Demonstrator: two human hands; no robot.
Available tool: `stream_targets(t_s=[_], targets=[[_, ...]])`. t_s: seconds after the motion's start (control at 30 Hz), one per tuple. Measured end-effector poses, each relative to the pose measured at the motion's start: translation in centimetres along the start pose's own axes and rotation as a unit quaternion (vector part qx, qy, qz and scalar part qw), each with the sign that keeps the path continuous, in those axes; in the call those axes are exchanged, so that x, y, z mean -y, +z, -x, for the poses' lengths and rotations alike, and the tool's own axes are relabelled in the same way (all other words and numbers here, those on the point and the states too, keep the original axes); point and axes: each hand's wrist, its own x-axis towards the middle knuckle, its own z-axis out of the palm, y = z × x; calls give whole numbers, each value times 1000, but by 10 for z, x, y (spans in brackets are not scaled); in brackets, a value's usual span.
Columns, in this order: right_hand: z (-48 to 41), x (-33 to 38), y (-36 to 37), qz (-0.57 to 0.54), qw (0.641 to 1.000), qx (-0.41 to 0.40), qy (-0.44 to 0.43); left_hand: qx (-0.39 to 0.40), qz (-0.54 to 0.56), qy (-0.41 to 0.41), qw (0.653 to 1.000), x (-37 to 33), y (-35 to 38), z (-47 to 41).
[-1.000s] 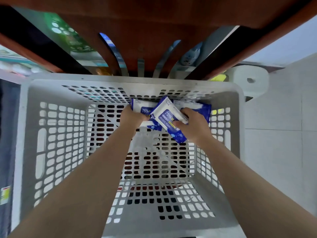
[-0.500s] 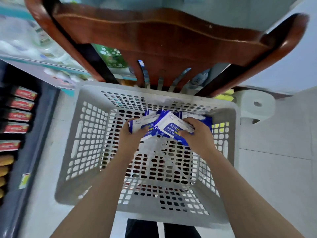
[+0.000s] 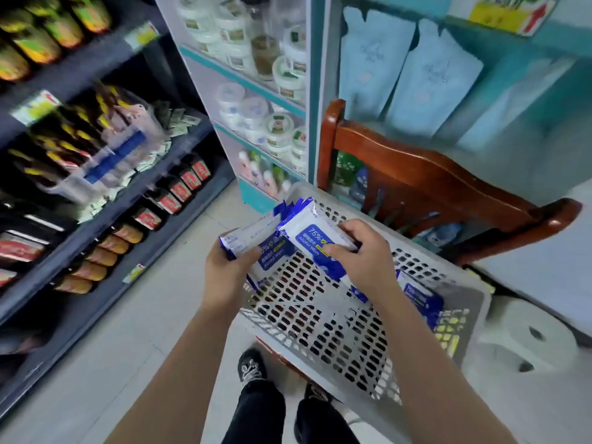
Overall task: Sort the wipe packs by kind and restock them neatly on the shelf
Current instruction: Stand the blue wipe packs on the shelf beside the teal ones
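Wipe packs (image 3: 307, 238) gripped between both hands, above basket (image 3: 464, 283)

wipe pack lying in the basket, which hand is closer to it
Right. The right hand is just left of the loose pack, holding a second pack above the basket; the left hand grips other packs farther left.

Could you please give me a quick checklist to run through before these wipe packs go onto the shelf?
1. Grip of the left hand on the lower packs: ok.
2. Grip of the right hand on the top pack: ok, thumb and fingers pinch it.
3. Held packs match in kind: ok, both read Alcohol Wipes.
4. The basket emptied: not ok, a blue pack lies inside.
5. Free shelf spot for wipes: cannot tell, none shows.
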Motion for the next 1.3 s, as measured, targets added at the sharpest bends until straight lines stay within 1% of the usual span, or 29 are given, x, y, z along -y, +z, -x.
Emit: stream_targets(t_s=[0.17, 0.27, 0.37, 0.6, 0.77, 0.87, 1.0, 1.13, 1.3], targets=[[-3, 80, 56, -14, 996, 53, -68, -64, 46, 61, 995, -59, -80, 6], [-1, 133, 102, -19, 990, 91, -108, -117, 68, 86, 987, -92, -135, 8], [2, 184, 153, -12, 981, 122, -150, -153, 89, 105, 979, -122, -195, 7], [19, 288, 280, 0, 951, 196, -238, -231, 106, 176, 951, -181, -340, 7], [27, 352, 349, -1, 926, 240, -290, -265, 103, 207, 936, -219, -421, 1], [26, 391, 380, 7, 908, 268, -323, -284, 98, 228, 926, -244, -458, -6], [11, 440, 417, 14, 889, 283, -360, -302, 93, 266, 911, -279, -495, -27], [-22, 488, 451, 2, 872, 298, -387, -318, 57, 287, 902, -317, -525, -63], [-75, 550, 485, 24, 851, 317, -419, -314, 52, 305, 898, -368, -550, -121]])
